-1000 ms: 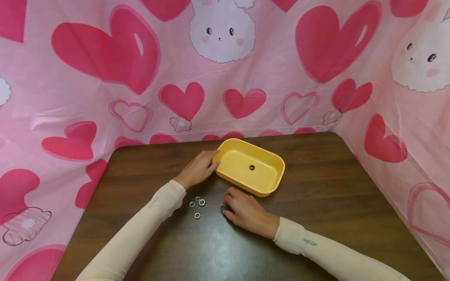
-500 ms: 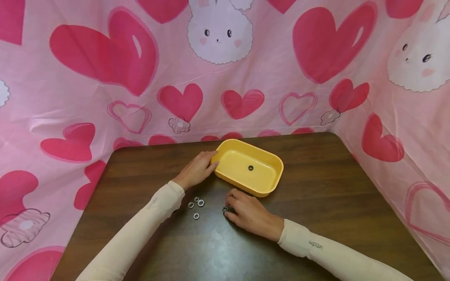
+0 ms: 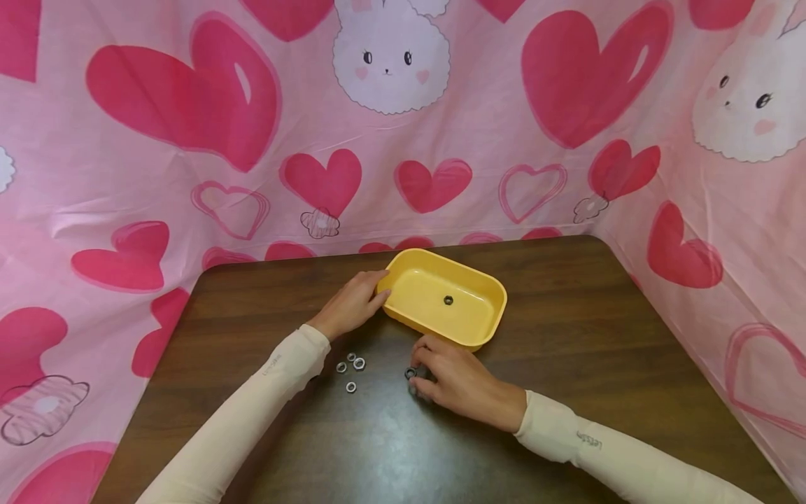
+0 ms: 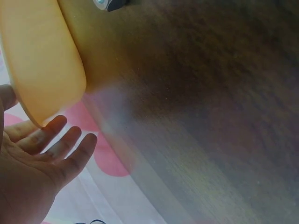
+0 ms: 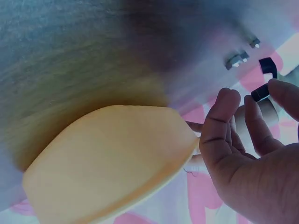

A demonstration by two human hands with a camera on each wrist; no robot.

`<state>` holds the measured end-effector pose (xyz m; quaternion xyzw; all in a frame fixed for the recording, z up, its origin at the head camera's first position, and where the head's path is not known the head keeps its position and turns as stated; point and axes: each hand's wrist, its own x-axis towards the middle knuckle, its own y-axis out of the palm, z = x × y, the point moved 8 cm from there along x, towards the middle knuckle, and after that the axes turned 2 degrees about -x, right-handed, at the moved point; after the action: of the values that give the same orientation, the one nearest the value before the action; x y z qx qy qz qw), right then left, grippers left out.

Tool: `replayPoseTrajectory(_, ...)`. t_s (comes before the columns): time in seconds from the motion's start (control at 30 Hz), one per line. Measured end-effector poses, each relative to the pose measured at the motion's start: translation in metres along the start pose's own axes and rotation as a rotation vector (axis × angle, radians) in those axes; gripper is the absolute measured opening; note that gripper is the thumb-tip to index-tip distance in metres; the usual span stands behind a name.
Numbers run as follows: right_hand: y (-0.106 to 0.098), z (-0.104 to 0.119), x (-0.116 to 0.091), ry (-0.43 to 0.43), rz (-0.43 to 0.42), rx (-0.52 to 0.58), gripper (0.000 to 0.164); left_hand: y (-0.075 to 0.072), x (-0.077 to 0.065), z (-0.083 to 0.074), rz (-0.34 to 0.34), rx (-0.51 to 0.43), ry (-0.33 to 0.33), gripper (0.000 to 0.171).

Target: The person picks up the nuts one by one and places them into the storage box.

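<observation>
Here, right fingers (image 3: 423,388) pinching nut (image 3: 410,374), left fingers (image 3: 380,299) holding tray (image 3: 418,297)

Six hex nuts (image 3: 351,387): four silver nuts (image 3: 359,364) left of lower centre, one dark nut (image 3: 411,374) below centre, one inside the single yellow tray (image 3: 418,292). One left hand (image 3: 352,302), one right hand (image 3: 464,378), two cream sleeves (image 3: 252,399), one wooden tabletop (image 3: 592,329).

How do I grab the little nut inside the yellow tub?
Probably pinch the nut by two opposite outer edges, coming from straight above. It looks like it's lying flat with its hole facing up, and the tub's raised walls would get in the way sideways.
</observation>
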<state>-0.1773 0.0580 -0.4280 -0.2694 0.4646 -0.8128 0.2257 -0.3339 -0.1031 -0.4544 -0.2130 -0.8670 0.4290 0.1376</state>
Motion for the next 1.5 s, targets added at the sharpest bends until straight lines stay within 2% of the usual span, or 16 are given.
replayPoseTrajectory(0.23, -0.012, 0.000, 0.004, 0.033, 0.011, 0.038, 0.014, -0.002, 0.000, -0.001, -0.011, 0.004, 0.006, 0.059)
replayPoseTrajectory(0.77, -0.032, -0.018, 0.006, 0.103, -0.040, 0.045, 0.017, 0.000, -0.001, 0.000, -0.005, -0.018, -0.007, 0.060)
replayPoseTrajectory(1.2, -0.046, -0.035, 0.014, 0.117, -0.104, 0.005, 0.017, 0.000, -0.001, -0.002, -0.007, -0.004, 0.019, 0.060)
replayPoseTrajectory(1.5, -0.051, -0.048, 0.020, 0.127, -0.126, 0.012, 0.015, 0.000, -0.001, -0.001, -0.002, -0.001, 0.000, 0.061)
